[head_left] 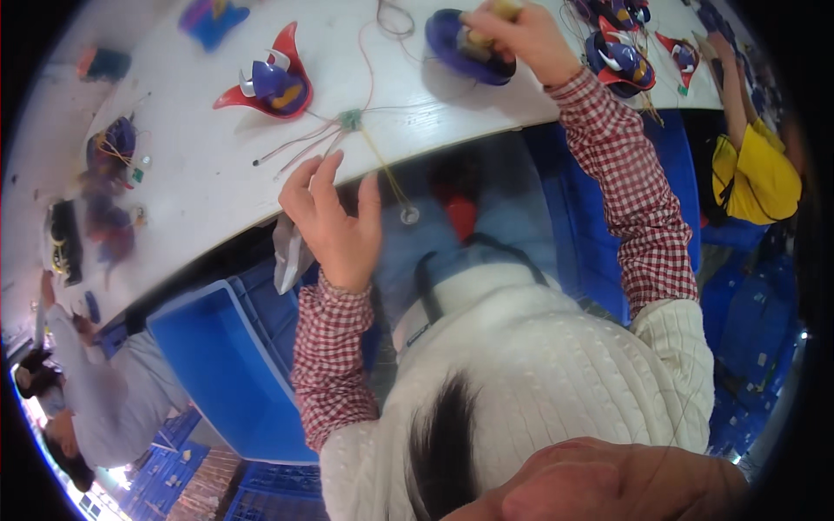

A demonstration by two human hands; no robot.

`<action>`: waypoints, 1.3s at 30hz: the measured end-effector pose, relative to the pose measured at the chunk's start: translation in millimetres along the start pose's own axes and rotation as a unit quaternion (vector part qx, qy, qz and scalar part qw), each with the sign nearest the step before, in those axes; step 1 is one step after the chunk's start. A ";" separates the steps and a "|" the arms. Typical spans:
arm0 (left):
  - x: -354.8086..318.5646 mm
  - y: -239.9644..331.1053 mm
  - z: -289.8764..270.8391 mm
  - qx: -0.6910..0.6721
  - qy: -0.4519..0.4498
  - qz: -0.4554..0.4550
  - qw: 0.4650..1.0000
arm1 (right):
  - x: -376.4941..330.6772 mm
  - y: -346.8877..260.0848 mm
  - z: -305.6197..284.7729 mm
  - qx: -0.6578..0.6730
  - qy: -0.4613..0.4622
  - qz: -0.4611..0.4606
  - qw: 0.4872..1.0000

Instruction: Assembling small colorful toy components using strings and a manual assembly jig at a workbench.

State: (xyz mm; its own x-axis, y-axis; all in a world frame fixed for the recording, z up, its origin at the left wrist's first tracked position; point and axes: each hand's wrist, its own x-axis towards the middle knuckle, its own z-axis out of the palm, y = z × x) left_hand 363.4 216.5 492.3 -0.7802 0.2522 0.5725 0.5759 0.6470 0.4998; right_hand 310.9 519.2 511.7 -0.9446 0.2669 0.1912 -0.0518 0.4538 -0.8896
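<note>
My left hand (334,217) is at the table's front edge with its fingers curved and apart, holding nothing. Just beyond its fingertips lies a small green circuit board (350,120) with thin wires fanning out. Its yellow wires hang over the edge to a small round disc (409,214). My right hand (532,43) is closed at the far side, over a dark purple oval part (460,52). Something yellowish shows at its fingers, too unclear to name. Left of the board sits a purple toy head (276,87) with silver horns and a red collar.
More horned toy heads (618,62) with wires crowd the table (217,165) at the right. A blurred blue and purple piece (213,22) lies far left. Blue plastic bins (230,373) stand below the edge. Other people are at both sides, one in a yellow sleeve (757,174).
</note>
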 end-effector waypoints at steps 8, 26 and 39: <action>50.2 -4.2 -4.1 -0.191 -0.095 0.065 0.975 | -6.6 -46.5 -10.5 0.374 0.022 0.215 0.902; 90.4 16.5 94.1 -0.132 -0.099 0.186 0.969 | -29.0 -28.4 5.0 -0.154 -0.036 -0.178 0.971; 88.5 12.6 117.3 -0.102 -0.172 0.169 0.965 | -25.4 -35.5 12.2 -0.264 -0.059 -0.248 0.930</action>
State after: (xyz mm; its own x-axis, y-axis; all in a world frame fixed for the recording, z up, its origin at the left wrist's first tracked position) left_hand 272.9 331.4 473.0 -0.5546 0.6705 0.4928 0.8200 0.3397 0.4606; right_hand 332.8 485.9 533.4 -0.8770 -0.1676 0.4503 -0.3543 0.8585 -0.3707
